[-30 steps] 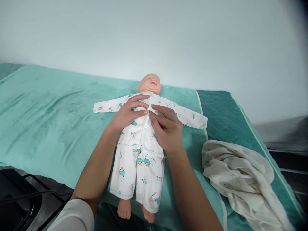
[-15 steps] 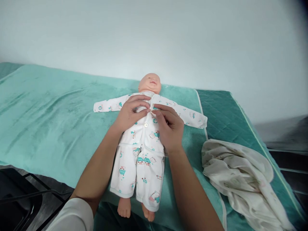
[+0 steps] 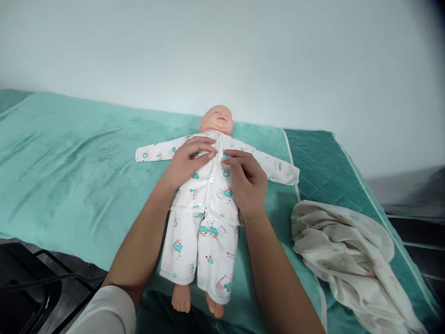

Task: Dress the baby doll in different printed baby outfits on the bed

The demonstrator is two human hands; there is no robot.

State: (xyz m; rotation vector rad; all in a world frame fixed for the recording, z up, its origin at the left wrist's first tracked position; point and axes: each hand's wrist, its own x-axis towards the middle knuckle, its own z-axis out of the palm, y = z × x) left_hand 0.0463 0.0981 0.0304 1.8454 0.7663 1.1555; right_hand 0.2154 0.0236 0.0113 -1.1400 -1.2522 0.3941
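A baby doll (image 3: pixel 217 119) lies on its back, arms stretched out sideways, dressed in a white printed baby shirt (image 3: pixel 198 197) and matching trousers (image 3: pixel 217 253). My left hand (image 3: pixel 189 160) rests on the chest, fingers stretched out and the thumb close to the index tip, beside the front opening. On the other side of the opening, my right hand (image 3: pixel 249 178) has thumb and fingers closed in a pinch at the shirt front; the pinched cloth is mostly hidden. A pale button (image 3: pixel 212 180) shows on the shirt below the hands.
A light green blanket (image 3: pixel 76 162) lies under the doll, over a darker quilted cover (image 3: pixel 313 157). At the right lies a crumpled white printed cloth (image 3: pixel 342 250). Behind is a plain wall (image 3: pixel 222 55). A black chair (image 3: pixel 28 287) stands at lower left.
My right hand has shifted slightly to the right, and the fingertips of both hands have parted a little at the shirt's front. The doll stays in place.
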